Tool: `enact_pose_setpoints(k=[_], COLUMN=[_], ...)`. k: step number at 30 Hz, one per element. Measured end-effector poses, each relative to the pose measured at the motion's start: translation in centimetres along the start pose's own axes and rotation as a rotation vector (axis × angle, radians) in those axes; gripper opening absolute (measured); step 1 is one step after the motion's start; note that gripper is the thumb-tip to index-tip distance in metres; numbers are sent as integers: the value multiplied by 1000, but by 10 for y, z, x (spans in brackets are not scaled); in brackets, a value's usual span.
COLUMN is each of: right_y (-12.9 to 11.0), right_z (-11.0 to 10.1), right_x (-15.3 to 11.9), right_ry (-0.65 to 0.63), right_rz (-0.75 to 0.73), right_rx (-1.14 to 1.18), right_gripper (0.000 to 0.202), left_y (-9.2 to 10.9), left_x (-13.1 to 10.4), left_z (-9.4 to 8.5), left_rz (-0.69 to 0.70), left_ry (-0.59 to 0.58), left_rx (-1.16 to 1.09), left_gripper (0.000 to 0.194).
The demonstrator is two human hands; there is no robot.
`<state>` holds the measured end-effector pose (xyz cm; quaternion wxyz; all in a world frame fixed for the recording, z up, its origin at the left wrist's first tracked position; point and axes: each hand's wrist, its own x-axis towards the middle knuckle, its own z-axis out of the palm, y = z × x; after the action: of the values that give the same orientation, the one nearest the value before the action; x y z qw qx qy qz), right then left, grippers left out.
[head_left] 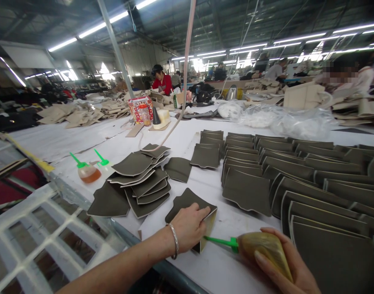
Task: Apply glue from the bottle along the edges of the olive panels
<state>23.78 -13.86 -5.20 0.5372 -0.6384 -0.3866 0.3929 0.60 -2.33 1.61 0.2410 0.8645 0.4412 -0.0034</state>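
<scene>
Left hand (189, 227) pressing flat on dark olive cut piece (187, 202) near front edge of bench (223, 261), fingers together, curled over the piece's right edge and lifting it so the pale underside shows; silver bracelet (175, 240) on that wrist. Right hand (289, 265) at front edge, clamped around amber glue bottle (263, 250), green nozzle (220, 241) pointing left, tip at the folded-up edge of the piece, just beside left fingers. Loose pile of same olive pieces (140, 179) toward left side of bench, a few singles (178, 168) lying between pile and middle. Long overlapping rows of olive pieces (312, 179) filling right half of bench out to right edge. Two more squeeze bottles near left edge: amber one with green tip (88, 171), clear one with green tip (105, 164) just beside it. White metal grid (36, 237) beyond front-left corner. Printed red-and-white bag (140, 109) and black cone (156, 116) toward far edge, crumpled clear plastic (284, 118) far right. Person in red top (162, 81) at far bench, well apart. Pale hose (187, 61) hanging down over middle of bench.
</scene>
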Motion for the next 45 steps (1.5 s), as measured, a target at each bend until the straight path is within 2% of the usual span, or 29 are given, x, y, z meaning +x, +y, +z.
enact_pose_setpoints(k=[6, 12, 18, 24, 29, 32, 37, 41, 45], right_y=[-12, -9, -17, -17, -17, -16, -14, -10, 4], right_z=[-10, -14, -11, -11, -8, -6, -5, -4, -3], right_x=[17, 16, 32, 27, 34, 30, 22, 20, 7], right_ry=[87, -62, 97, 19, 100, 94, -17, 35, -24], right_rz=[-37, -23, -105, -62, -96, -83, -20, -43, -31], right_rx=[-165, -128, -174, -167, -125, -142, -66, -65, -78], right_gripper=[72, 73, 71, 69, 71, 71, 72, 72, 67], left_y=[1, 0, -1, 0, 0, 0, 1, 2, 2], left_x=[2, 5, 7, 8, 8, 9, 7, 5, 2], left_z=[-2, -5, -5, -6, -6, -7, -8, -8, -7], left_rz=[16, 41, 31, 24, 31, 30, 30, 32, 35], left_ry=[-15, -27, -38, -41, -34, -38, -40, -31, -22], left_rx=[15, 19, -8, -26, -35, -32, -26, -18, -26], left_gripper=[56, 56, 58, 58, 59, 58, 57, 56, 58])
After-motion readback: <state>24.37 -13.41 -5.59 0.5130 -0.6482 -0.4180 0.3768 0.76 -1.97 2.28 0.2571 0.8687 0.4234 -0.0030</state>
